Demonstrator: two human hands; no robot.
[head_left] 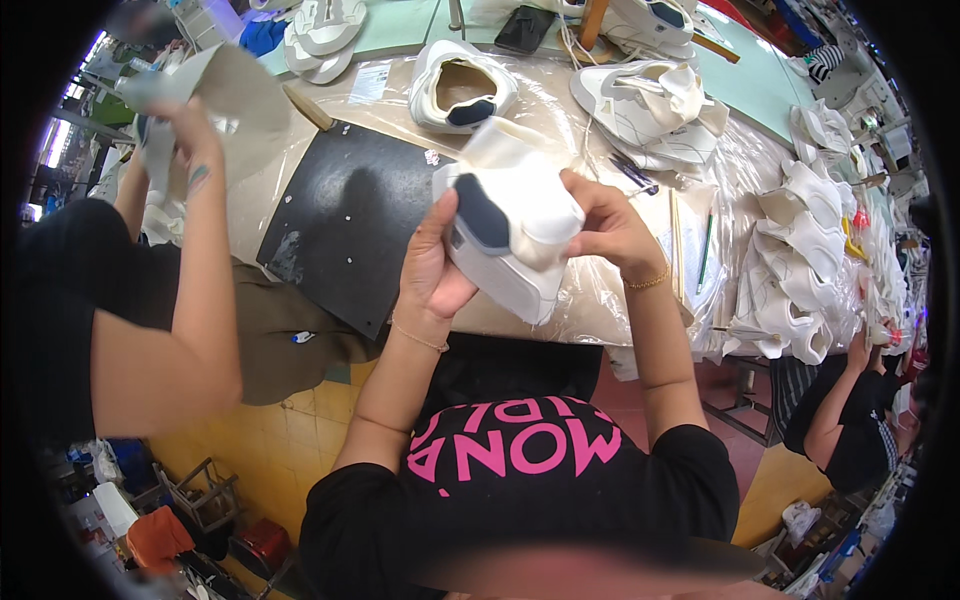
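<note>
While the person sits at the table [640, 300], the white shoe [510, 235] is up between both hands. The left hand [432, 262] wraps its heel side. The right hand [608, 228] pinches its top edge.

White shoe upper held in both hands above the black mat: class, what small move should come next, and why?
Probably turn the white shoe upper slightly between the hands. The left hand cups its heel end with the dark patch, the right hand pinches the far edge, and it is held clear of the black mat, so one side stays hidden.
</note>
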